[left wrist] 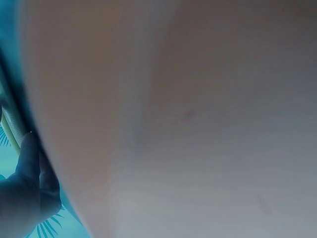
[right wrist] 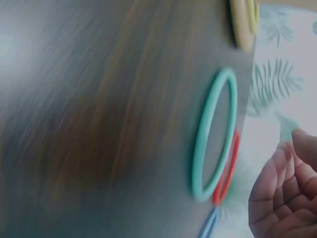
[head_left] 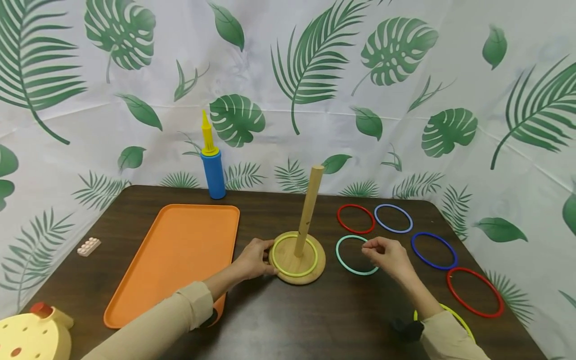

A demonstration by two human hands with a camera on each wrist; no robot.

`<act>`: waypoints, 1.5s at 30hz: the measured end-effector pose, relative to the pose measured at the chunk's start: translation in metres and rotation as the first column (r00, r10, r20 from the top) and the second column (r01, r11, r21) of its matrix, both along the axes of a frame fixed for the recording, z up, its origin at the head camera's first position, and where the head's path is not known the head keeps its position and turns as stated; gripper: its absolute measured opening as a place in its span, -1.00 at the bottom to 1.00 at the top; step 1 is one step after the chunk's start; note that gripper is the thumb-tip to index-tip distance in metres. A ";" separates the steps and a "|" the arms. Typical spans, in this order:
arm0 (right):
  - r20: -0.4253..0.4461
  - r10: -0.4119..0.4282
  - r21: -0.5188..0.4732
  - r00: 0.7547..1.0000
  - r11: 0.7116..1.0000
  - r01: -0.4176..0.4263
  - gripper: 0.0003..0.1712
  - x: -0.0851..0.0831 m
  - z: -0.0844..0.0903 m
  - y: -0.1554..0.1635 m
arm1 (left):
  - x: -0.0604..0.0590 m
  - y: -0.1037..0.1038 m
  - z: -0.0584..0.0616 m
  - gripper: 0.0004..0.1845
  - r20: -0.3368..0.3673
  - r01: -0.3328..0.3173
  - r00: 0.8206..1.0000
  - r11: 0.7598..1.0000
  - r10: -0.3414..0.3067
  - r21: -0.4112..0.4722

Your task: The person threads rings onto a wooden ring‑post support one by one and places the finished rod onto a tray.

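A wooden ring-toss stand, with a round base (head_left: 310, 275) and an upright peg (head_left: 309, 210), stands mid-table. One yellow-green ring (head_left: 294, 275) lies on the base around the peg. My left hand (head_left: 254, 260) grips the base's left edge, thumb at the front and fingers behind. A sleeve or wrist fills most of the left wrist view. Over the right side of a teal ring (head_left: 344, 265), my right hand (head_left: 389, 256) hovers with loosely bent fingers and nothing in them. In the right wrist view, the teal ring (right wrist: 200, 144) lies on the table, apart from the fingers.
Right of the stand lie two red rings (head_left: 339, 223) (head_left: 501, 300), a light blue ring (head_left: 407, 217), a dark blue ring (head_left: 454, 257) and a yellow ring (head_left: 465, 327) partly under the right forearm. Leftward are an orange tray (head_left: 180, 255), a blue-yellow pump (head_left: 213, 172), a pink block (head_left: 89, 246) and a yellow toy (head_left: 33, 337).
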State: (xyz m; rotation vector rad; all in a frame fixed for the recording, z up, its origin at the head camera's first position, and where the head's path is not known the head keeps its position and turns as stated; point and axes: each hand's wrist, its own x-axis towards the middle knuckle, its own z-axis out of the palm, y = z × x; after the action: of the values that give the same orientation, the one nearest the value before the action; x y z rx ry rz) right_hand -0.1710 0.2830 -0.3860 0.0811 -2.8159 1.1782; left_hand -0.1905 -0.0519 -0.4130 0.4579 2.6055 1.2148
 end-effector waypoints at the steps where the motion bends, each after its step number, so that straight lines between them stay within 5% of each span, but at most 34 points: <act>1: 0.003 0.001 -0.014 1.000 1.000 0.000 -0.82 0.003 0.001 0.007 | 0.000 0.000 0.000 -0.19 0.000 0.000 1.000 1.000 0.000 -0.002; 7: 0.013 0.073 -0.063 0.997 0.995 -0.072 -0.76 0.023 -0.001 0.051 | 0.001 0.001 0.000 -0.18 0.003 -0.004 1.000 1.000 0.004 -0.012; 22: 0.066 0.278 0.067 0.958 0.957 -0.282 -0.78 0.055 -0.014 0.136 | 0.002 0.000 0.002 -0.19 0.005 -0.014 1.000 1.000 0.014 -0.006; 31: 0.148 0.379 0.014 0.913 0.923 -0.385 -0.83 0.062 -0.025 0.154 | 0.003 -0.002 0.003 -0.21 -0.005 0.013 1.000 1.000 -0.013 -0.001; 45: 0.016 0.414 0.113 0.910 0.904 -0.413 -0.88 0.061 -0.035 0.149 | 0.000 0.000 0.000 -0.19 0.021 -0.014 1.000 1.000 0.014 -0.005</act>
State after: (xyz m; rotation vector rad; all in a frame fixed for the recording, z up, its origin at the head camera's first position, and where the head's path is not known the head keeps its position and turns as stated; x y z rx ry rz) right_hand -0.1102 0.4322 -0.4209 0.7251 -2.9425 1.0705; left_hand -0.1901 -0.0515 -0.4132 0.4250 2.5976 1.2112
